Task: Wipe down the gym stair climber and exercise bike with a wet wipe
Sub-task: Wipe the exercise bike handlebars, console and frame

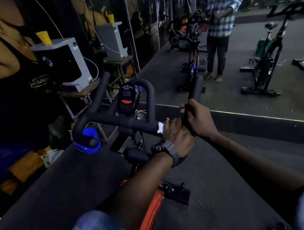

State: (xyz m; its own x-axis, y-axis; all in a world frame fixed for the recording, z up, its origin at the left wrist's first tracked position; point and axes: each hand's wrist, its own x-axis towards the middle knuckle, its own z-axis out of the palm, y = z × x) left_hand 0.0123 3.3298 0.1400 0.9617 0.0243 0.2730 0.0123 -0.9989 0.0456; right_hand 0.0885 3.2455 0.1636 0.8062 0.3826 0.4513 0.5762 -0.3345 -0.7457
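Grey box unit (70, 64) with yellow cup (44, 38) is seen on wooden stand (82, 91), left. Mirror wall (214, 48) is set ahead. Blue strap (88, 142) is looped lower left.

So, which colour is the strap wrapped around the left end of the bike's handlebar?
Bright blue strap on the black padded handlebar, shown in the head view.
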